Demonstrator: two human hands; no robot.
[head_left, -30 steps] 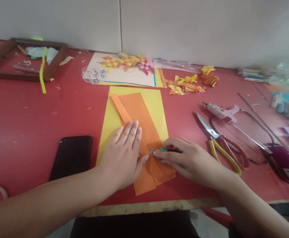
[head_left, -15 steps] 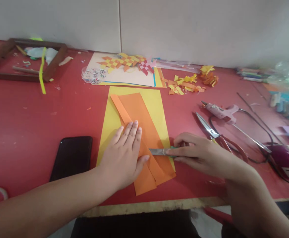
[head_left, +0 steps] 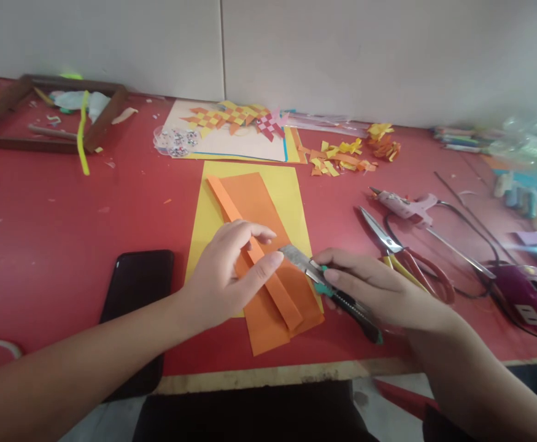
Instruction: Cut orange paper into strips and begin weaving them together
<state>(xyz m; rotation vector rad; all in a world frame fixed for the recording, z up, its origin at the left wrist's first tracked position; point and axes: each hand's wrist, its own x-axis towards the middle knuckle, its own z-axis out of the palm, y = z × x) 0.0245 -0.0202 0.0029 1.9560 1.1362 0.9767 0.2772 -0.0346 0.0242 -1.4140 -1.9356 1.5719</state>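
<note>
My right hand (head_left: pixel 369 285) holds a utility knife (head_left: pixel 348 307) with a black and green body. Its bare blade points left over the orange paper. Close to the blade tip, my left hand (head_left: pixel 231 264) is bent over the paper, thumb and fingers apart with nothing between them. Whether it touches the paper I cannot tell. Beneath lies the folded orange paper (head_left: pixel 254 199), with a narrow folded orange strip (head_left: pixel 280 298) slanting across it. A yellow sheet (head_left: pixel 286 190) is under the orange paper on the red tabletop.
A black phone (head_left: pixel 139 285) lies to the left. Scissors (head_left: pixel 390 242), a pink glue gun (head_left: pixel 406 205) and a purple power strip (head_left: pixel 528 298) are at right. Woven paper fish (head_left: pixel 235 116) and paper scraps (head_left: pixel 337 159) lie at the back, a wooden frame (head_left: pixel 24 144) back left.
My left hand has lifted from lying flat to a bent pose, thumb and fingers apart. The utility knife has turned, its blade now angled up and left and more of its body showing.
</note>
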